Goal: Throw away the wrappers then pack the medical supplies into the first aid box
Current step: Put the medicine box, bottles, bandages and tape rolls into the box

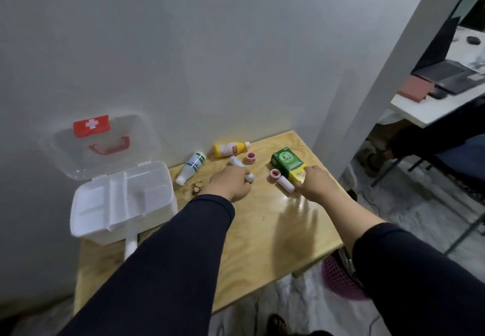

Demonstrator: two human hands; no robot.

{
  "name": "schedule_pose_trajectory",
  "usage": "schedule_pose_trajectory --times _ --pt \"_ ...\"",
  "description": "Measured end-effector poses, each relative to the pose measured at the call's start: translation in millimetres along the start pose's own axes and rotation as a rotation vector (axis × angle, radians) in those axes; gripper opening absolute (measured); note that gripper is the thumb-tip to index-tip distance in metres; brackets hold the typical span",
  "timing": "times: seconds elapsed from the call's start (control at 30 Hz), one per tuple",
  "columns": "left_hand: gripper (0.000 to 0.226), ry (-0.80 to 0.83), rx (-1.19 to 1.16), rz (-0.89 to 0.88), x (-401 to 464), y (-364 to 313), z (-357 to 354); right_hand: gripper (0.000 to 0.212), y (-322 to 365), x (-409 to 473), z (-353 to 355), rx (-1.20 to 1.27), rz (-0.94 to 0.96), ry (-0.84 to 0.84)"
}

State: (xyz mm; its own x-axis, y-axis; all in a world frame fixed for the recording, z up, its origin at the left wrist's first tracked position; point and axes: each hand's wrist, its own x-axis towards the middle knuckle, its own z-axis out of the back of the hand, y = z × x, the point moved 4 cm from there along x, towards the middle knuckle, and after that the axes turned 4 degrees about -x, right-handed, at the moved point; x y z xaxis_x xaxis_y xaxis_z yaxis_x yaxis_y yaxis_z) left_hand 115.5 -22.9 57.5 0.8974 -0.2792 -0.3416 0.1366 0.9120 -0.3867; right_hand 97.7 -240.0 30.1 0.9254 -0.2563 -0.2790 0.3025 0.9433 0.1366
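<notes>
Readable writing is scarce. The green box (288, 165) carries "OB" in a white ring, with a smaller word under it too blurred to make out. The yellow bottle (231, 149) has a white-and-red label, its text illegible. The white bottle (190, 168) bears a green band and dark blue script I cannot read. A white cross sits on the red plate of the first aid box lid (98, 142).

Surface: a pale wooden table (262, 230), glossy, pushed against a plain grey-white wall. The first aid box (120, 201) stands open at the table's left edge, its white divided tray showing and the clear lid tipped back against the wall. Off to the right is a second white desk with a laptop (446, 70); a pink basket (338, 275) sits on the marbled floor under the table's right edge.

Left hand (231, 183) — fingers curled over a white gauze roll (241, 169) whose long axis runs from far-left to near-right, both ends poking out past the hand. Right hand (315, 183) — fingertips resting on the near end of the green box, not clearly gripping it; the box's long axis also runs far-left to near-right. A second gauze roll (286, 184) lies just beside that box, parallel to it, with a pink-rimmed tape roll (274, 173) at its far end. Another tape roll (251, 157) lies near the yellow bottle, which lies on its side, cap pointing right. The white bottle lies with its cap toward the near-left.
</notes>
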Motion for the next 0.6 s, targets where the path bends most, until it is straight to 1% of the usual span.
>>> schedule_pose_trajectory --times 0.17,0.4,0.53,0.6 --pt "0.051 0.054 -0.024 0.031 24 -24 -30 0.055 -27 40 -14 0.14 0.006 -0.029" --pt "0.049 0.059 0.001 0.088 30 -33 -45 0.05 -36 54 -28 0.314 0.033 -0.081" --pt "0.049 0.044 -0.013 0.112 27 -34 -42 0.048 -37 53 -17 0.309 0.05 -0.092" --pt "0.049 0.014 -0.018 0.114 25 -33 -35 0.052 -33 51 -4 0.284 0.092 -0.126"
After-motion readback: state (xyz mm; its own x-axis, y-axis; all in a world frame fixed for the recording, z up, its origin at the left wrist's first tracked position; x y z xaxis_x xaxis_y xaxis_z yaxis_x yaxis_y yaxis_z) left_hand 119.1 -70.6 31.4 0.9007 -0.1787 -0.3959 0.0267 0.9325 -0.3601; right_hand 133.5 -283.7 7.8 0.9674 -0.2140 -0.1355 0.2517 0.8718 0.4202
